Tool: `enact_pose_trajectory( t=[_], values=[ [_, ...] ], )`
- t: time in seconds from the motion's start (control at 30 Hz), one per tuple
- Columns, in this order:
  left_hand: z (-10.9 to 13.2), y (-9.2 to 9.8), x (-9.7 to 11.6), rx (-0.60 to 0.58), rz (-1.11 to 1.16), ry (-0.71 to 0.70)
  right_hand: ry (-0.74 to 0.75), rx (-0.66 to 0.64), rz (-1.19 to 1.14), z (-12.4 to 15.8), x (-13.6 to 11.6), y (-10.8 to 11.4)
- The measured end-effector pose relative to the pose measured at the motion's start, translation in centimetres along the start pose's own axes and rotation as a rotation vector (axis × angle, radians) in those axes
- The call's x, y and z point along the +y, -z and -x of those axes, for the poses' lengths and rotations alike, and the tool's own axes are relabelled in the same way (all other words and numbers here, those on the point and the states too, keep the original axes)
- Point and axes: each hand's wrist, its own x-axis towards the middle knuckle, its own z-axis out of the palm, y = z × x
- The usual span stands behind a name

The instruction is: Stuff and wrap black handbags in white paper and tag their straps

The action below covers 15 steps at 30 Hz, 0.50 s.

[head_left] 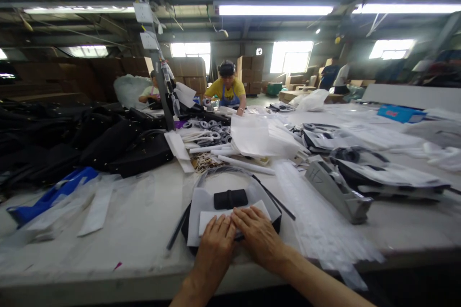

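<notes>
A black bag (277,224) lies flat in front of me near the table's front edge, with a sheet of white paper (196,201) on top. Across the paper is a folded white strip (206,219), paper or thin foam. My left hand (216,244) rests on its left part, fingers stretched out. Beside it, my right hand (258,236) lies flat on the strip's right part, and the fingertips nearly meet. Just beyond my fingers sits a small black rolled bundle (230,199) with a band around its middle. Dark straps (275,196) stick out at the bag's sides.
To the right are clear plastic bags (313,216) and a grey tape dispenser (336,189). Black bags (108,139) are heaped at left behind a blue item (54,196). White sheets (259,134) lie ahead, near a metal post (160,67). A co-worker (227,91) leans across the far side.
</notes>
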Motion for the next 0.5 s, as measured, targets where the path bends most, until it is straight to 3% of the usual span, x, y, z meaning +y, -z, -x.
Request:
enact_pose_trajectory(
  t=[0.17, 0.33, 0.5],
  values=[
    [-0.2, -1.6, 0.4, 0.203, -0.032, 0.036, -0.025, -0.124, -0.124, -0.7, 0.1, 2.3],
    [1.2, -2.7, -0.4, 0.228, -0.090, -0.021, -0.052, -0.235, -0.376, -4.4, 2.8, 5.7],
    [2.0, -4.7, -0.1, 0.283, -0.057, 0.056, -0.266, 0.040, -0.175, -11.3, 7.3, 6.9]
  ],
)
